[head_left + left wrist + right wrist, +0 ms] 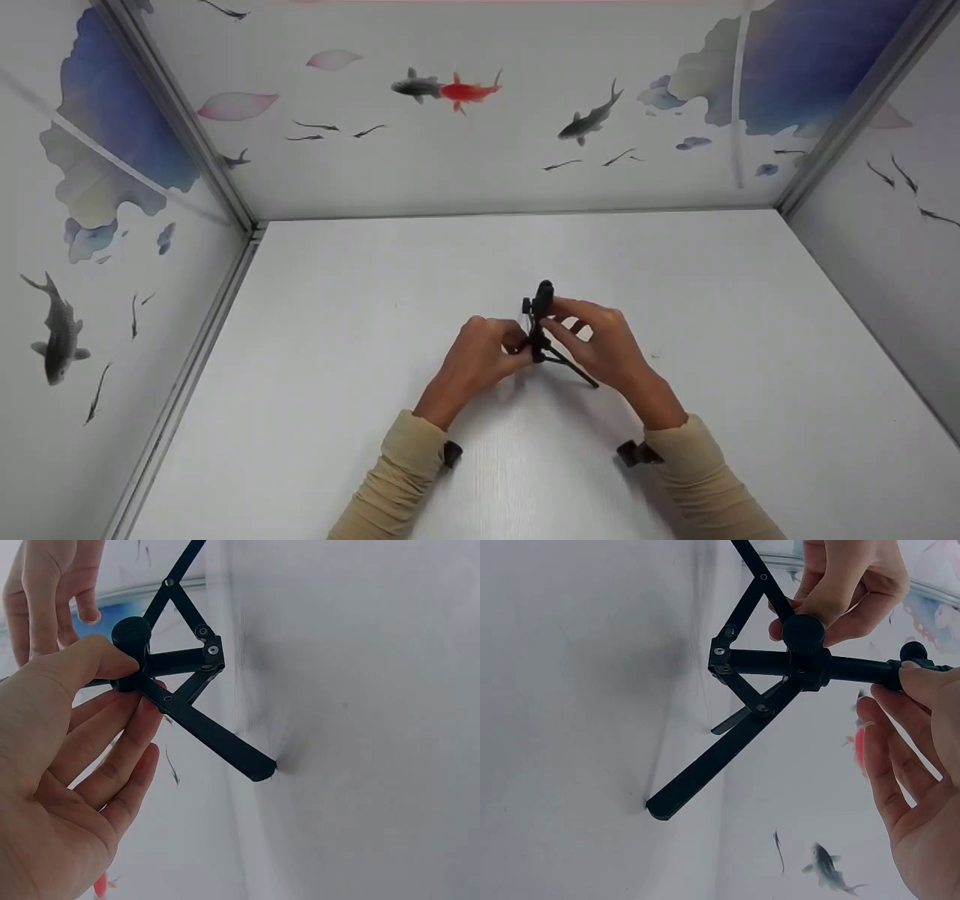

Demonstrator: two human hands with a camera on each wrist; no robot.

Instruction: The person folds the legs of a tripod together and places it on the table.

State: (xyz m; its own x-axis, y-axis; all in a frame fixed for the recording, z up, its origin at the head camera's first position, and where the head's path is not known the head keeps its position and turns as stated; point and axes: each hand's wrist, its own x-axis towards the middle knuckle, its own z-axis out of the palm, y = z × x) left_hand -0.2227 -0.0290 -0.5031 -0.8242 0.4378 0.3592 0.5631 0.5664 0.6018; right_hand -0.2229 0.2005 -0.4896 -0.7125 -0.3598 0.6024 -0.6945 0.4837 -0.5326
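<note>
A small black tripod (577,371) stands over the white table between both hands, its legs spread and joined to a central column by hinged braces. At the leg hub, my left hand (75,735) pinches the collar beside a round knob (131,637) between thumb and fingers. Higher on the column, my right hand (926,757) grips the tripod just below a smaller knob (913,652) with thumb and fingertips. The dark top part (545,298) rises above the right fingers in the head view. One leg (712,761) slants down toward the table in the right wrist view.
The white tabletop (337,300) spreads around the hands. Printed panels with fish and lotus leaves form a back wall (450,165) and two side walls. Black wrist cameras (451,454) sit at both tan sleeve cuffs (416,435).
</note>
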